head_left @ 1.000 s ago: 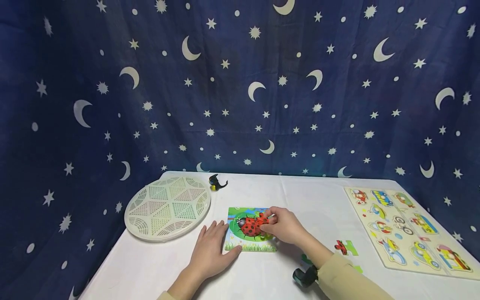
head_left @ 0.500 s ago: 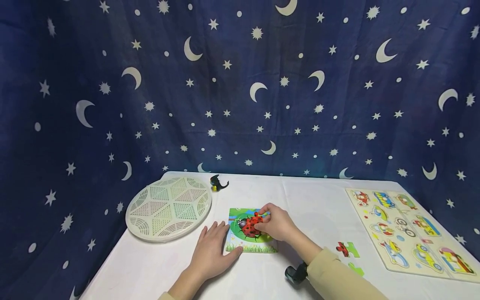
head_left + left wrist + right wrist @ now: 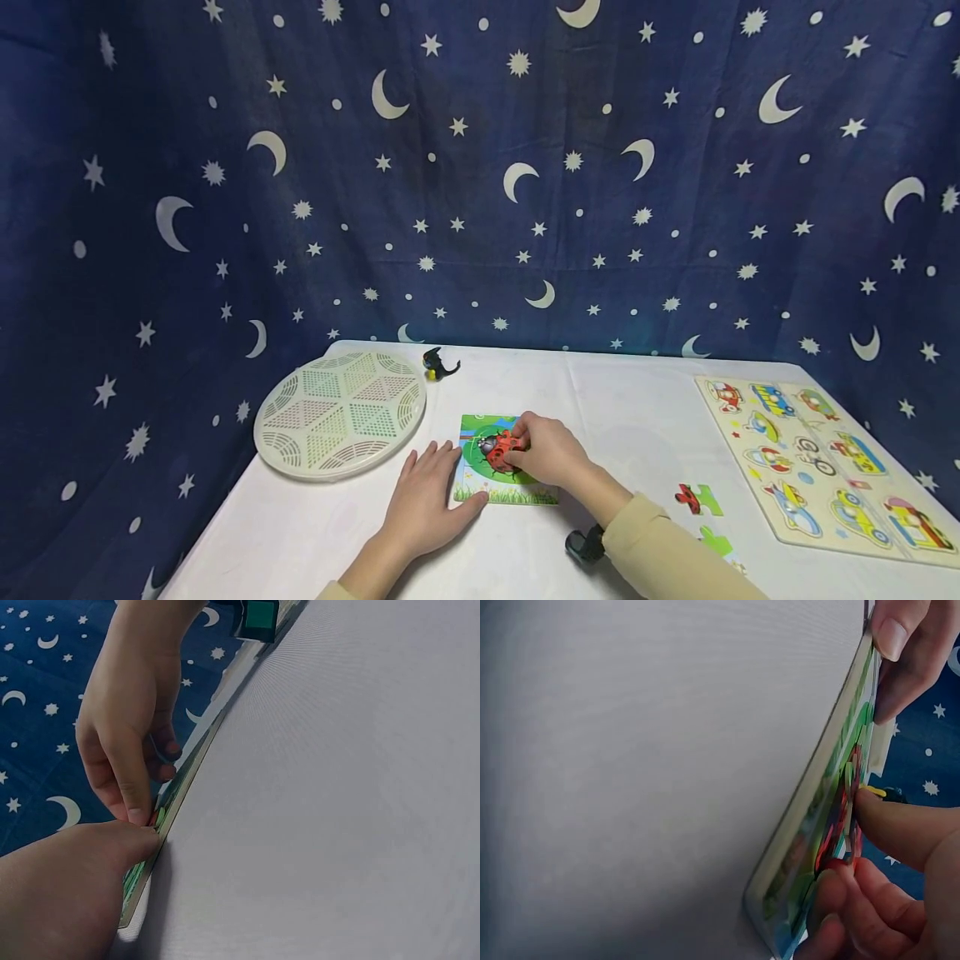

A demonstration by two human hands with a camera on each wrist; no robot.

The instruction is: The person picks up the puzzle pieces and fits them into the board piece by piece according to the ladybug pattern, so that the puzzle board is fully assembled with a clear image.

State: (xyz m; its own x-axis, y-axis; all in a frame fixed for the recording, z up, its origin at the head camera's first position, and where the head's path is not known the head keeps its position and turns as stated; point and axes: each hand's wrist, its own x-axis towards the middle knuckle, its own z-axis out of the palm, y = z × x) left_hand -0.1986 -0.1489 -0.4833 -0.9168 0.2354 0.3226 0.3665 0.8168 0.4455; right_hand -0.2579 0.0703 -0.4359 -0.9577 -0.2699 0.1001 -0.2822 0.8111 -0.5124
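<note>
Head view: the puzzle board [image 3: 517,493] lies flat on the white table [image 3: 637,400] between the two hands. The left hand [image 3: 423,500] rests at its left edge, fingers extended and thumb set apart at the near corner; the right hand [image 3: 553,450] reaches over the right half, thumb and fingers pinching a red puzzle piece [image 3: 513,445] at the ladybug's body. The board shows a black-spotted red ladybug on a green disc, with grass and small flowers along the near edge. To the right lie a red-and-green piece [image 3: 697,499] and a green piece [image 3: 716,542]. Compared with half a second earlier, the right hand sits slightly lower over the board and its sleeve slightly farther left; the left hand keeps its place at the edge.

Left wrist view: the board appears nearly edge-on, a pale rim below a green face. The left thumb touches the rim; the right fingertips meet the board just beyond it, mostly concealing the piece.

Right wrist view: the right thumb and fingers grip the piece, its pale edge and red face visible close against the board; whether it is fully seated cannot be determined. The left fingers appear at the board's far end.
</note>
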